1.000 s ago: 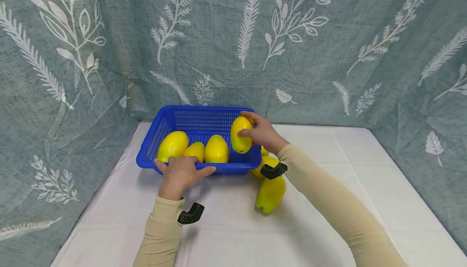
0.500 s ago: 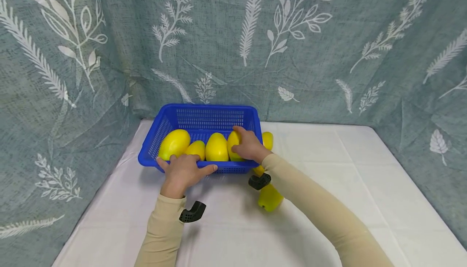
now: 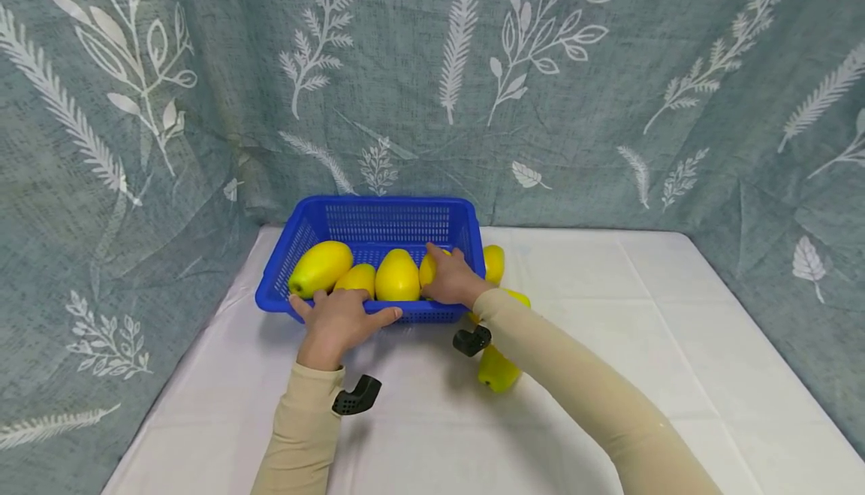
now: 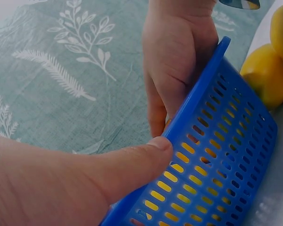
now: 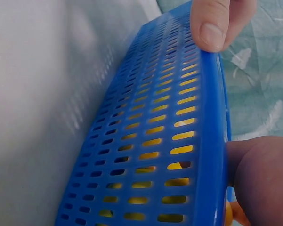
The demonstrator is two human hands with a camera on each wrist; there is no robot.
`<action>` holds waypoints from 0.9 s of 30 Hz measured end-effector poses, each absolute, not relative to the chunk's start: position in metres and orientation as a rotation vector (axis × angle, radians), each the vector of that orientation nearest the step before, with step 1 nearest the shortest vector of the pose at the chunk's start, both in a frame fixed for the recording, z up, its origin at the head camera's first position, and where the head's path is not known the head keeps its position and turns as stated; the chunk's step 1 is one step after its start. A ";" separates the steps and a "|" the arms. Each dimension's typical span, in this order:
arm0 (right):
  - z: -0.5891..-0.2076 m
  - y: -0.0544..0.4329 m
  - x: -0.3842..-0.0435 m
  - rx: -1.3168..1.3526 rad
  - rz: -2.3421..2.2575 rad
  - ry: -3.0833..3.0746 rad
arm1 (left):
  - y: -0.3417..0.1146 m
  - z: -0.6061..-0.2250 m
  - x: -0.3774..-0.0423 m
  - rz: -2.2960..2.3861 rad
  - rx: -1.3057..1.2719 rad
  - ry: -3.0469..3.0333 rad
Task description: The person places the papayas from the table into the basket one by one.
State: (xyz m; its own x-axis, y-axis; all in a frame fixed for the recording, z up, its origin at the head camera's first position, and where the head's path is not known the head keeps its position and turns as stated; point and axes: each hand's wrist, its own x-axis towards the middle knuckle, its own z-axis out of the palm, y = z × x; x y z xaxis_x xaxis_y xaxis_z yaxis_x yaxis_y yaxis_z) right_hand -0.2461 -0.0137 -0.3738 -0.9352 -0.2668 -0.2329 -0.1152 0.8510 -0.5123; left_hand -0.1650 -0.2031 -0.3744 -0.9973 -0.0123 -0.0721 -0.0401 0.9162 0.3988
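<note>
A blue plastic basket (image 3: 378,206) with slotted walls stands at the back of the table. Along its front inside lie a large yellow mango (image 3: 321,266), a smaller mango (image 3: 356,277) and an upright-looking mango (image 3: 397,276). Over the front rim my right hand (image 3: 454,277) reaches in, its fingers round another mango (image 3: 426,270) at the row's right end; its palm side is hidden. My left hand (image 3: 336,322) holds the front rim further left. In the left wrist view its thumb (image 4: 146,157) lies against the rim; the fingertips are out of sight.
Outside the basket's right end are a mango (image 3: 495,264) at the back, a mango (image 3: 519,298) partly behind the right sleeve, and a mango (image 3: 498,371) nearer the front. A white cloth (image 3: 649,315) covers the table. A patterned grey-green curtain (image 3: 405,104) hangs behind.
My right hand has lowered its mango from above the basket's right side into the front row. The leftmost mango has turned slightly, and its neighbours shifted a little left. My left hand stays put.
</note>
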 end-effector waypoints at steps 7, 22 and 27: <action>-0.374 -0.017 -0.247 -0.282 -0.716 2.704 | -0.204 -0.375 -0.166 0.630 -0.039 3.031; -0.366 -0.001 -0.246 -0.246 -0.991 2.675 | -0.200 -0.375 -0.168 0.612 -0.022 3.022; -0.351 0.015 -0.242 -0.284 -1.081 2.653 | -0.202 -0.376 -0.169 0.596 -0.033 3.009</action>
